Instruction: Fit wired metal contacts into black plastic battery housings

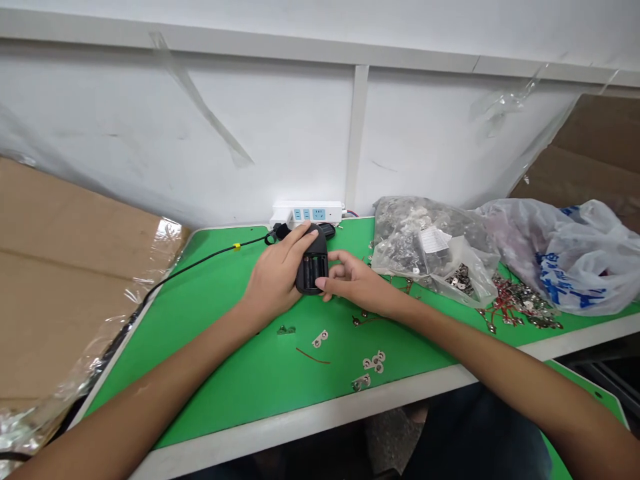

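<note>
Because its open compartment faces us, we can see into the black device (314,270), held over the far middle of the table (225,373), in front of the power strip (320,214). Our left hand (273,267) has its grip clamped on the device, fingers across its far end and left side, probably to steady it while leaving the compartment uncovered. Our right hand (350,280) brings its thumb to the compartment's near right corner, fingers curled along the right side; we cannot tell whether that grip pinches anything. Nearer us lie loose metal contact plates (320,339) and a red wire (313,357), seemingly scattered within easy reach. To the far right, a clear bag (410,233) opens towards us, showing more metal pieces, perhaps as ready stock. Beside it sit a heap of wired contacts (523,303) and a white plastic bag (575,267), apparently kept aside from our working space.
</note>
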Tool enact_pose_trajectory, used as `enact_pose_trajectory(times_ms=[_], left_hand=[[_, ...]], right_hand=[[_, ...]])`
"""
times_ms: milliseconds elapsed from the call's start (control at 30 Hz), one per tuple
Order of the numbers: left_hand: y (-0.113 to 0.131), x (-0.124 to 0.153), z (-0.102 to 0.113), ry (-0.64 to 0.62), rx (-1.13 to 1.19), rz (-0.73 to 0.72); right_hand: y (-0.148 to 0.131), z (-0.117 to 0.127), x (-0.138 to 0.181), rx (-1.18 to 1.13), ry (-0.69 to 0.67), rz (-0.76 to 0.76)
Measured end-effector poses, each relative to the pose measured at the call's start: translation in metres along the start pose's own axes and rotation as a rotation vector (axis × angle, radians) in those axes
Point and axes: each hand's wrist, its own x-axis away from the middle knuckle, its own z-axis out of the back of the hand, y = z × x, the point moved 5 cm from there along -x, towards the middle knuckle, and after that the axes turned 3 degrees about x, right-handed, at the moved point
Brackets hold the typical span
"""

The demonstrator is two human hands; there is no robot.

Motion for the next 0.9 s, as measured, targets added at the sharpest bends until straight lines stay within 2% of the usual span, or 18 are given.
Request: enact_pose_trajectory(times_ms=[367,567,733,900], left_hand=[[-0.001,-0.002,-0.005,-0.021,0.169,-0.024],[-0.001,-0.001,-0.004,0.085,0.217,-0.041],[-0.001,-0.001,-0.002,0.035,0.135,0.004],[0.005,-0.003,0.022,0.140,-0.130,0.011]], right_hand=[[0.004,0.001,-0.002,-0.105,-0.061,-0.059],[0.012,0.000,-0.006,-0.066,-0.009,0.129],[0.011,0.002,-0.004,0.073,0.108,0.220],[0.002,0.008,-0.003,0.032,0.199,0.250]])
